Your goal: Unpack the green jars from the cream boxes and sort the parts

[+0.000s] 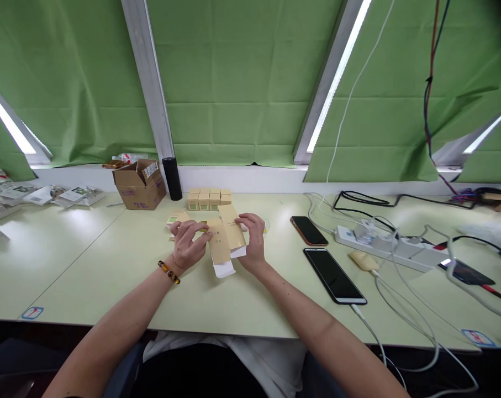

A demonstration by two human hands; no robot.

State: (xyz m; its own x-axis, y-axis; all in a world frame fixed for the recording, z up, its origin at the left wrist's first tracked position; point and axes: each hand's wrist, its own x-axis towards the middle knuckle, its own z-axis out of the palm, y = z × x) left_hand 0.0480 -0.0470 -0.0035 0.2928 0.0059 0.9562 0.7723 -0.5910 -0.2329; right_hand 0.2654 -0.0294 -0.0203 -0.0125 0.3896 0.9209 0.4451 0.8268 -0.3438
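Note:
Between my two hands is a partly unfolded tan paper box point(220, 243) with white inner flaps, held above the table point(121, 276). My left hand point(188, 243) pinches its left edge between thumb and fingers; a beaded bracelet point(169, 272) is on that wrist. On the other side my right hand point(253, 235) grips the right edge, its thumb partly hidden behind the cardboard. Just behind my left hand lie more small tan box pieces point(176, 216) with green and white labels, partly covered by the hand. Farther back stands a row of several small folded boxes point(209, 199).
A brown carton point(140, 185) and a black bottle point(172, 178) stand at the back left. Clear plastic packets point(74, 194) lie at far left. To the right are two phones point(333, 275), a white power strip point(383, 247), a tan charger point(363, 261) and tangled cables.

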